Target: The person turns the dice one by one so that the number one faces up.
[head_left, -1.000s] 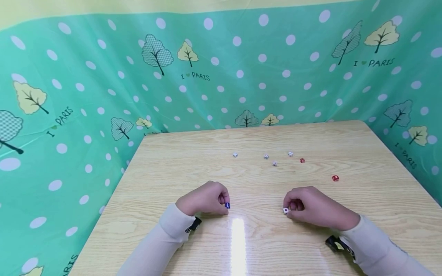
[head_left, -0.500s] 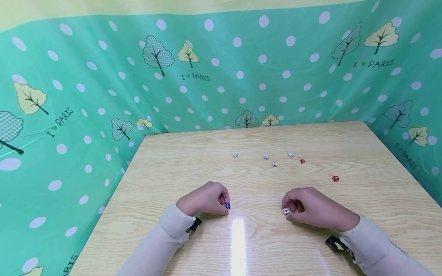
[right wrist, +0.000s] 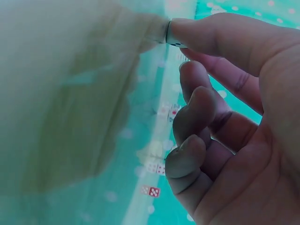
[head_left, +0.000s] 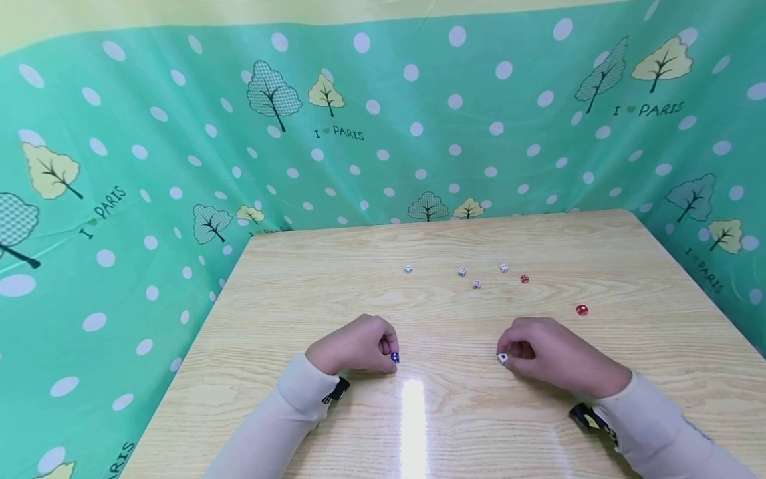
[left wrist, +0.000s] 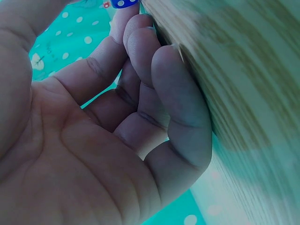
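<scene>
My left hand [head_left: 358, 344] rests low at the left-centre of the wooden table and pinches a blue die [head_left: 394, 357] with white dots between thumb and index finger. In the left wrist view the blue die [left wrist: 124, 3] peeks in at the top edge, with the other fingers curled along the tabletop. Farther right, my right hand [head_left: 556, 352] pinches a white die [head_left: 503, 358] with its thumb and index finger, a single large dot facing up. From the right wrist, only a sliver of that white die [right wrist: 175, 44] shows beside the thumb.
Several white dice, one of them the die [head_left: 477, 284] nearest me, lie scattered toward the back of the table [head_left: 311, 266]. A red die [head_left: 524, 279] sits beside them, and another red die [head_left: 582, 310] lies beyond the right hand. A green dotted curtain [head_left: 371, 159] surrounds the far sides.
My right hand has shifted slightly right and away from me with the white die, which has turned a little in the fingers. The left hand and blue die have stayed put.
</scene>
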A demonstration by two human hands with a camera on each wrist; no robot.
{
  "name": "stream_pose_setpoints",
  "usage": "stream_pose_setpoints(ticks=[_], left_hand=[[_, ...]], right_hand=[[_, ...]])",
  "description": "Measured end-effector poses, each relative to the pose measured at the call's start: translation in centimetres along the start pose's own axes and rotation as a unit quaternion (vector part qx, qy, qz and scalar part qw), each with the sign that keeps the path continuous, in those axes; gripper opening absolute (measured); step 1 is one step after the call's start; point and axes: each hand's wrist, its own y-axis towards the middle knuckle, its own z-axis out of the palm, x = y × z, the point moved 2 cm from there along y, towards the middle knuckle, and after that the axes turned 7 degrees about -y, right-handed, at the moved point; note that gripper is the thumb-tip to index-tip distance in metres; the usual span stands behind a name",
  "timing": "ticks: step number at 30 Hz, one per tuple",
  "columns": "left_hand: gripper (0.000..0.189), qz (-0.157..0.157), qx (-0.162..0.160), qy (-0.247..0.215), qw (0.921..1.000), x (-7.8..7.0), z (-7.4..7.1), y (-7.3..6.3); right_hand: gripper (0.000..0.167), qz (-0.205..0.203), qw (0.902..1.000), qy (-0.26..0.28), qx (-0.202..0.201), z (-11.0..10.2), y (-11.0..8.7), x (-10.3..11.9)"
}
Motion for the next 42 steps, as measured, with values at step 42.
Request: stream_pose_setpoints(ticks=[42], left_hand=[[0.015, 0.002, 0.000, -0.001, 1.0000, -0.3, 0.0, -0.1]], right_hand=[[0.009, 0.150, 0.9839, -0.061, -0.076, -3.5, -1.7, -10.7]])
